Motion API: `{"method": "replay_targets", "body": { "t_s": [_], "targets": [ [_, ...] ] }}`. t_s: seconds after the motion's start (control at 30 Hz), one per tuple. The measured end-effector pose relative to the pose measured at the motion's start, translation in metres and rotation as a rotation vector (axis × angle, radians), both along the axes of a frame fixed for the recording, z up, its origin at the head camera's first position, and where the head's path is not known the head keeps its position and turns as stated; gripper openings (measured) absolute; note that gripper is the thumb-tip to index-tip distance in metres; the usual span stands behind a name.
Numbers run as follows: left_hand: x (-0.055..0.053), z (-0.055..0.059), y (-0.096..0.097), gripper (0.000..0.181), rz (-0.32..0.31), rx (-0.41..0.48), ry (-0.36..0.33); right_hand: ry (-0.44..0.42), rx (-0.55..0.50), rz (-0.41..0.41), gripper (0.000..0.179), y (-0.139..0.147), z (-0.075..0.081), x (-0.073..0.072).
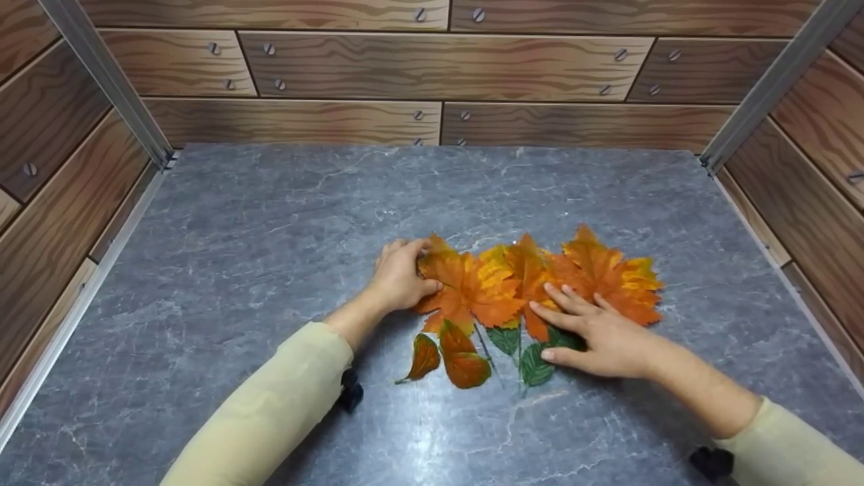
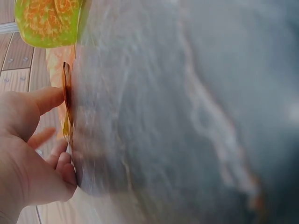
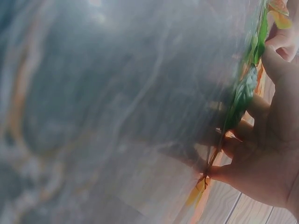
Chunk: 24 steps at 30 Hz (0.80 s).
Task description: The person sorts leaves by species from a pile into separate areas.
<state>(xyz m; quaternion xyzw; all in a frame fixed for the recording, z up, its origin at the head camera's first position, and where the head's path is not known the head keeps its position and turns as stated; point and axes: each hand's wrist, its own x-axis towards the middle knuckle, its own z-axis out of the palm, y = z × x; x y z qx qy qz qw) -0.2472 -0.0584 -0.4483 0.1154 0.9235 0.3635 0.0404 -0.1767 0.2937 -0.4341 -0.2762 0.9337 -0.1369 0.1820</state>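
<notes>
Three orange-and-yellow artificial maple leaves [image 1: 466,290] lie in a row on the grey marbled tabletop [image 1: 283,223]. My left hand [image 1: 401,273] is at the left end, thumb touching the leftmost leaf's edge, fingers bent beside it; thumb and index finger stand apart. With fingers spread, my right hand [image 1: 607,337] rests across the middle and right leaves, its thumb over green leaves [image 1: 537,364]. The right wrist view shows a green leaf [image 3: 243,93] beside the right fingers [image 3: 259,107]. Below the left maple leaf are smaller brownish-orange leaves with green edges [image 1: 462,358].
Thin dark stems [image 1: 486,347] poke out below the maple leaves. Wood-patterned panels [image 1: 439,67] wall the table at the back and both sides, with metal posts [image 1: 111,81] at the far corners.
</notes>
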Motion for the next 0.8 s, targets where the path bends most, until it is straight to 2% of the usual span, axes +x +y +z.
{"method": "replay_targets", "body": {
  "t_s": [0.1, 0.33, 0.53, 0.8],
  "targets": [
    [-0.0001, -0.0002, -0.0013, 0.069, 0.005, -0.029, -0.005, 0.007, 0.001, 0.001, 0.083, -0.0001, -0.0007, 0.0006],
    [0.0005, 0.0, -0.0029, 0.05, -0.01, -0.029, 0.032, 0.012, 0.003, 0.003, 0.083, -0.0005, -0.0014, 0.0008],
    [0.0015, -0.0002, -0.0002, 0.036, 0.027, -0.02, 0.021, 0.004, 0.003, 0.004, 0.084, -0.0005, -0.0004, 0.0003],
    [0.0022, -0.0023, 0.0045, 0.021, 0.091, 0.049, 0.006, 0.007, 0.003, 0.006, 0.083, -0.0001, -0.0004, 0.0005]
  ]
}}
